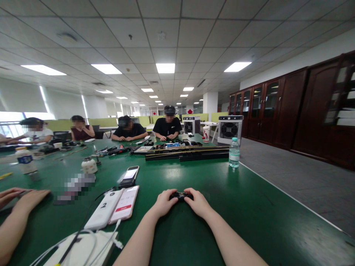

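Observation:
Both hands rest close together on the green table, gripping a small black object (181, 196) from either side. It is shaped somewhat like a game controller, with gold-coloured detail along its top, but I cannot make out its exact kind. My left hand (166, 202) has fingers curled around its left end, thumb on the near side. Around the right end, my right hand (197, 201) is closed in the same way. To the left lie a pink-edged phone (124, 204) with a lit screen and a white power bank (103, 210) marked "2".
A water bottle (234, 153) stands by the right table edge. Long black strips (203, 153) lie across the table ahead. Cables cross a pale notebook (83, 251) at the lower left. Another person's hands (30, 201) are at far left; several people sit beyond.

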Motion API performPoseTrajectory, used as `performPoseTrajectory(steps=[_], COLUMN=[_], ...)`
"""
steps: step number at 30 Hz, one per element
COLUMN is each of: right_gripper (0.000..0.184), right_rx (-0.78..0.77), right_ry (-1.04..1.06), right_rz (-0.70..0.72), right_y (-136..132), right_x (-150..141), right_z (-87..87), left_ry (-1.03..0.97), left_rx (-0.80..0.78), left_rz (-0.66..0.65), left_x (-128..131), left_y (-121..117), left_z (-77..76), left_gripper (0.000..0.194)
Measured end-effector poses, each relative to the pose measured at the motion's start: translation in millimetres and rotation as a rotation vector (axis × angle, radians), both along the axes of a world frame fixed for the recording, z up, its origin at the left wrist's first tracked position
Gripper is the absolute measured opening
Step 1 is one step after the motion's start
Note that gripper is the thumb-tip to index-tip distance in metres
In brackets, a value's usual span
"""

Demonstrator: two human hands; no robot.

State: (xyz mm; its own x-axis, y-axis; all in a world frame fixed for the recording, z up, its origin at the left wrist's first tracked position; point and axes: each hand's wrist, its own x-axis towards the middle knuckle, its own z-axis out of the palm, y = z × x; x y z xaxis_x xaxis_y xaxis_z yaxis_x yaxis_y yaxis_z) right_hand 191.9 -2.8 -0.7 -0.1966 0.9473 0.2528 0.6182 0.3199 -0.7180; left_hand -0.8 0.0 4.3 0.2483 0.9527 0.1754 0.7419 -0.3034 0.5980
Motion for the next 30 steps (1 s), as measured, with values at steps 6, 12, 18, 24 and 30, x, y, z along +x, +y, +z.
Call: performPoseTrajectory(steps=[6,12,18,24,30], right_gripper=[0.031,0.032,0.031,0.034,0.038], right_rx=[-0.004,0.008,0.012,-0.006,-0.030], right_ry=[0.002,0.010,0.007,0.025,0.023], right_rz=[0.008,0.009,0.014,0.003,-0.005], right_y=[0.1,1.9,1.9,-1.4,-2.8], right_x=[0.2,-0.1,0.0,-0.2,-0.6], right_z=[-0.2,-3.1,-3.1,1.0,2.8], left_ry=[-0.004,-0.004,0.000,0.015,0.026], left_rx=[0.002,0.004,0.011,0.011,0.002], left_rz=[-0.015,-0.005,-0.014,-0.009,-0.008], left_x=[0.1,0.1,-0.3,0.8,1.3], left_y=[-0.2,0.8,1.1,-0.3,-1.1], left_z=[0.9,-0.9,-1.2,0.8,2.9], left_gripper=[0.042,0.041,0.040,0.041,0.041])
